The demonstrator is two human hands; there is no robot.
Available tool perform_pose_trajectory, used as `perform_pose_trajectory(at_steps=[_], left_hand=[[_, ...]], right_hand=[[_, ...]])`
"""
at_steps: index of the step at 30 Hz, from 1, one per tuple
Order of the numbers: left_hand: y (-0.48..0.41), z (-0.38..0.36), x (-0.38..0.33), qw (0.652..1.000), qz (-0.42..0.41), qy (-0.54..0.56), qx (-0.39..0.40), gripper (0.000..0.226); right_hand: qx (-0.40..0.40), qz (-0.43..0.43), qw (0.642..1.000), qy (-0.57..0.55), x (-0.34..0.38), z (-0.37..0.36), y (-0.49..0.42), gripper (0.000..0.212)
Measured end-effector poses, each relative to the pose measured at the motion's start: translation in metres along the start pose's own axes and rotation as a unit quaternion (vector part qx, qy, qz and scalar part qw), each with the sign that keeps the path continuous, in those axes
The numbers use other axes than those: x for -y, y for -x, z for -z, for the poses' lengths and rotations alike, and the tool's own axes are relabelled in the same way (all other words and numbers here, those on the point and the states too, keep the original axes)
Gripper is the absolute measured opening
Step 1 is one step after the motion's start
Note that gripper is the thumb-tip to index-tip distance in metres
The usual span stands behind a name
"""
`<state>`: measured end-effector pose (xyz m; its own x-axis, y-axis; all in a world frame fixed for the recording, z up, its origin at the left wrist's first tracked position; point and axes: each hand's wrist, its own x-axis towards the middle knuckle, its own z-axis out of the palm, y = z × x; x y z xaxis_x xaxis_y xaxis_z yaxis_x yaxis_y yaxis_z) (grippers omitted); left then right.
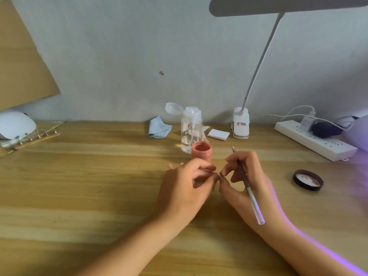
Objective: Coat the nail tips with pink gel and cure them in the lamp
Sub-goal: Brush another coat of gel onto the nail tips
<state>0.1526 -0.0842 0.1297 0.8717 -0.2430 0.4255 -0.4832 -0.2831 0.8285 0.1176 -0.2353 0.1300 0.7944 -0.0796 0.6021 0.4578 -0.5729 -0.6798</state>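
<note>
Meeting at the middle of the counter [79, 186], left grip [185, 188] and right grip [247, 182] are closed fingertip to fingertip on a tiny pale piece [220, 175]. A brush [253, 200] is clasped in the right grip. The open pink gel jar [201, 153] is set just behind the left grip.

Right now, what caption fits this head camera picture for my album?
Left hand and right hand, which grips a brush, meet fingertip to fingertip before an open jar of pink gel.

The left hand [185, 188] and right hand [253, 188] are bare, and both forearms are uncovered well back from the fingers [203, 166]. Violet light rims the right forearm's [310, 248] outer edge.
</note>
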Motion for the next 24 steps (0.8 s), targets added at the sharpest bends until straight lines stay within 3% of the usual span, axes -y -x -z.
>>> perform_pose_trajectory(at_steps=[3,6,10,13,19,21,24], left_hand=[[-0.004,0.008,-0.004,0.992,-0.068,-0.059,-0.089,0.016],[-0.014,0.029,0.002,0.975,-0.06,-0.124,-0.175,0.029],[-0.017,0.041,0.022,0.961,0.084,-0.245,-0.097,0.05],[-0.016,0.039,0.027,0.958,0.122,-0.256,-0.047,0.047],[-0.014,0.033,0.026,0.966,0.008,-0.256,-0.025,0.023],[-0.012,0.03,0.022,0.962,-0.049,-0.27,-0.005,0.02],[-0.012,0.03,0.02,0.965,-0.062,-0.249,0.044,0.025]], right_hand=[[-0.001,-0.033,0.998,-0.048,-0.004,0.001,-0.001,0.045],[-0.018,-0.036,0.995,-0.091,-0.004,0.003,-0.002,0.045],[-0.029,-0.021,0.994,-0.108,0.001,0.005,-0.005,0.046],[-0.012,0.0,0.997,-0.074,0.003,0.005,-0.006,0.051],[0.012,0.157,0.979,0.133,0.003,0.004,-0.008,0.048],[0.013,0.167,0.972,0.165,0.001,0.003,-0.008,0.05],[0.018,0.18,0.965,0.191,-0.002,0.002,-0.007,0.052]])
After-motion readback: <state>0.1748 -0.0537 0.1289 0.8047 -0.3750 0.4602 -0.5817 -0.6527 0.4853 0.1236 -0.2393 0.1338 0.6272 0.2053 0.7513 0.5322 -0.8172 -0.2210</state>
